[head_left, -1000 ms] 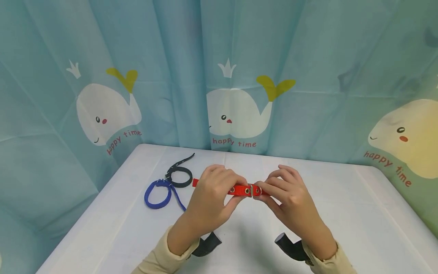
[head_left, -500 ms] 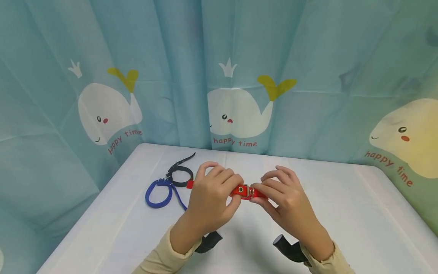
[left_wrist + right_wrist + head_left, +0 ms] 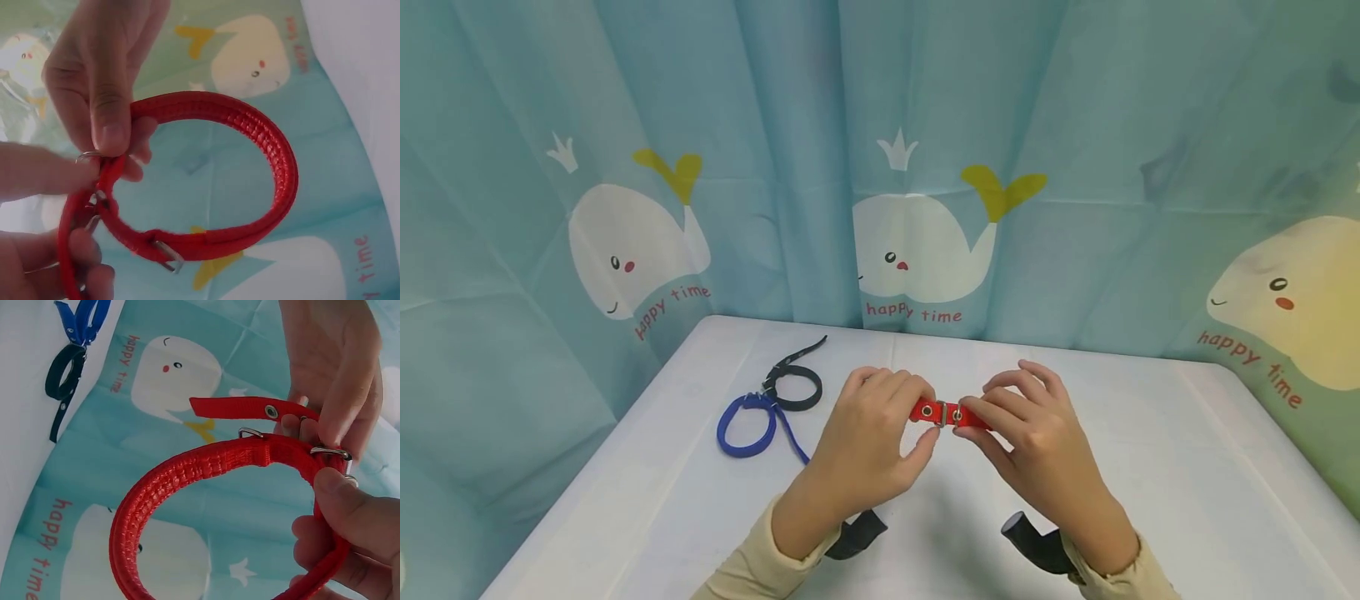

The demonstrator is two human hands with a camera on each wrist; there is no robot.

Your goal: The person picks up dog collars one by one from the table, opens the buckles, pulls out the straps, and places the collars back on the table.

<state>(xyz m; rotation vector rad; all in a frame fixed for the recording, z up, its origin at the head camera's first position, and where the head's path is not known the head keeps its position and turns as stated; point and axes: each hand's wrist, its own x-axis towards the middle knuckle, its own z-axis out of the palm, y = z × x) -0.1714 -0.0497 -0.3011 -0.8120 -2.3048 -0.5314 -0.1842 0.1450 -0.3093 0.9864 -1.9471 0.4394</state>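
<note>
A red fabric collar with a glossy, ribbed lining [image 3: 206, 462] spans a person's two bare hands above a white counter [image 3: 1150, 467]. Its silver metal buckle [image 3: 331, 450] sits between the left grip [image 3: 868, 429] and the right grip [image 3: 1033, 425], just beside both thumbs; the buckled stretch runs lengthwise from one to the other, with neither plainly nearer. The right grip pinches the band on its side of the buckle, while the left grip's fingers curl round the strap opposite. From the left grip, a flat, loose red tail [image 3: 231, 407] with a round metal eyelet [image 3: 270, 412] juts away from the buckle; the rest of the collar bows out from both grips in a rounded loop. A blue looped strap [image 3: 756, 401] and a black looped strap [image 3: 797, 407] lie on the counter, beyond and to the left of the left grip.
</note>
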